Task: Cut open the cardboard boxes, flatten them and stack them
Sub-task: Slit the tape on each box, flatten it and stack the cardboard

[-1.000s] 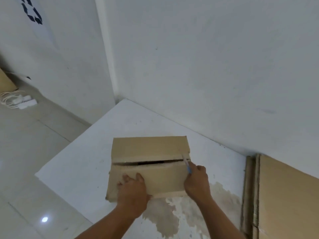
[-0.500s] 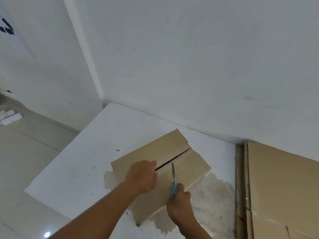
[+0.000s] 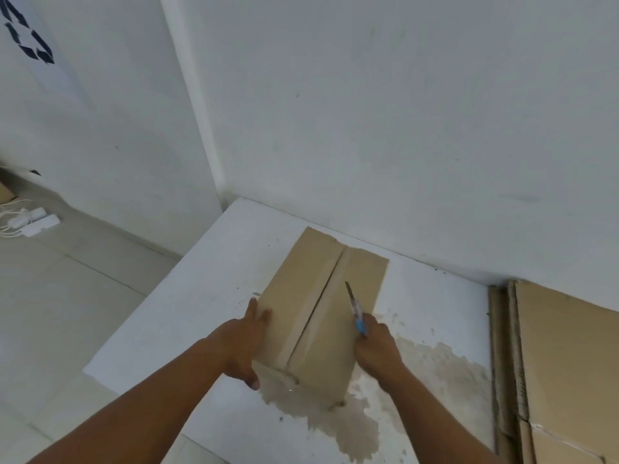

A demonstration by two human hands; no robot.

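Head view: locate the cardboard box (image 3: 321,313) lying on the tabletop (image 3: 207,289), centre seam running from 7 to 1 o'clock, apparently set for a straight cut away from the body. Note the left hand (image 3: 246,346) at the box's 8 o'clock, fingers straight against the side wall, gripping nothing, judged to brace against sliding. Note the right hand (image 3: 376,346) at 4 o'clock, curled round the blue-handled cutter (image 3: 355,308), blade aimed toward 11 o'clock over the right flap, not yet in the seam.
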